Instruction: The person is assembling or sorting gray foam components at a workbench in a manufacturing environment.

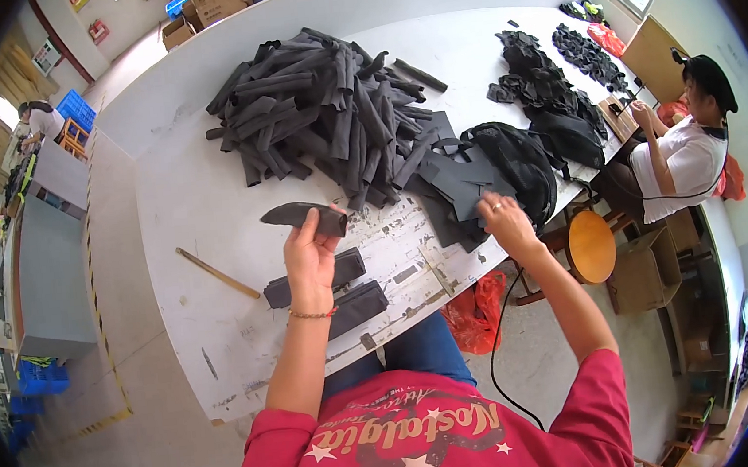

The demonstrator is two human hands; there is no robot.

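Observation:
My left hand (309,255) holds a dark grey folded fabric piece (299,216) lifted above the white table (185,205). My right hand (504,218) rests on a stack of flat dark cut pieces (454,186) near the table's right edge, fingers on the top piece. Two folded dark pieces (343,291) lie side by side just under my left wrist. A large heap of rolled dark strips (318,105) covers the middle of the table beyond both hands.
A wooden stick (215,272) lies left of my left hand. A black mesh bundle (519,158) sits beside the stack. Another person in a white shirt (688,161) sits at the right. A round wooden stool (590,246) and a red bag (477,312) stand below the table edge.

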